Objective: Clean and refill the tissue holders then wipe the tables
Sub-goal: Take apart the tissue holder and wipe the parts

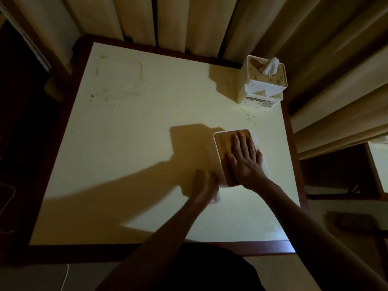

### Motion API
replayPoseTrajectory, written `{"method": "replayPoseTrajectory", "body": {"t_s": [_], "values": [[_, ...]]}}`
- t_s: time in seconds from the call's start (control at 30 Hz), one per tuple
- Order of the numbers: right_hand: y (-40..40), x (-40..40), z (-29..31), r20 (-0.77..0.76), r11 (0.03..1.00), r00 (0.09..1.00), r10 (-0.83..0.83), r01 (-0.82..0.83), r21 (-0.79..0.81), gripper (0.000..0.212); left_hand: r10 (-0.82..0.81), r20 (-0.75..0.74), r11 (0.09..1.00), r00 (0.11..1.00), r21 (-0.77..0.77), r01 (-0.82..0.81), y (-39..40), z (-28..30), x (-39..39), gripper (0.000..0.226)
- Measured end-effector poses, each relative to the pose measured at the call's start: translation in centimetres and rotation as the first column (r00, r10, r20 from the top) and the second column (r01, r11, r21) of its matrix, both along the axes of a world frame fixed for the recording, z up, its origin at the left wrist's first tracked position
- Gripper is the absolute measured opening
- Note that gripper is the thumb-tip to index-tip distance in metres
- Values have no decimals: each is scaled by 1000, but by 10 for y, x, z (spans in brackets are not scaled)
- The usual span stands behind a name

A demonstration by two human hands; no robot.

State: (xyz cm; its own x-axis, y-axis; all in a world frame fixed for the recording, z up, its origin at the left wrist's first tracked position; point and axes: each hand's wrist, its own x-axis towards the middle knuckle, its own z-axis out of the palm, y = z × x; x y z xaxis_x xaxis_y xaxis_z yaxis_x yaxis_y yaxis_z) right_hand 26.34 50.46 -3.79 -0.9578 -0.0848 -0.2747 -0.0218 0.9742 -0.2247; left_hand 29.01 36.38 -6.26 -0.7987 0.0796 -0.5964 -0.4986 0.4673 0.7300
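**Tissue holder lying under a flat right hand**

Tissue holder of white plastic (222, 143), box-shaped with a brown panel facing up, is lying on the right half of the cream square table with a dark wooden rim (136, 154). A second white tissue holder, stained and speckled (261, 85), is standing upright at the far right corner, well apart, with a crumpled white tissue (270, 67) sticking out of its top. Brownish marks are showing on the tabletop near that corner and as a faint square outline at the far left. Beige curtains (210, 24) are hanging behind the table.

The right hand (245, 158) is pressing down on the brown panel, fingers straight and spread. The left hand (206, 186) is sitting blurred against the box's near left corner, with something pale at its fingers; whether it is gripping anything cannot be told.
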Motion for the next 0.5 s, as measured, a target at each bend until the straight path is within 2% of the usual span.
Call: {"method": "replayPoseTrajectory", "body": {"t_s": [0.07,0.13,0.2,0.27,0.37,0.5], "values": [[0,-3,5,26,1000,1000,-8,8,-12,67,140,-76,990,987,0,-140,-2,-2,-22,27],[0,-2,2,43,1000,999,-9,9,1,67,146,-182,983,972,-84,-163,-13,10,-49,18],[2,-3,1,30,1000,999,-11,11,3,66,135,-158,989,978,-40,-143,-21,16,-72,25],[2,-4,0,28,1000,1000,-10,10,2,64,54,-217,992,975,-102,-78,-25,17,-83,32],[2,-3,0,27,1000,1000,-14,14,7,63,-6,-208,994,978,-112,-18,-27,14,-84,31],[0,-3,1,31,999,999,-35,36,-19,66,11,-110,995,994,-98,-22,-33,9,-57,20]]}}
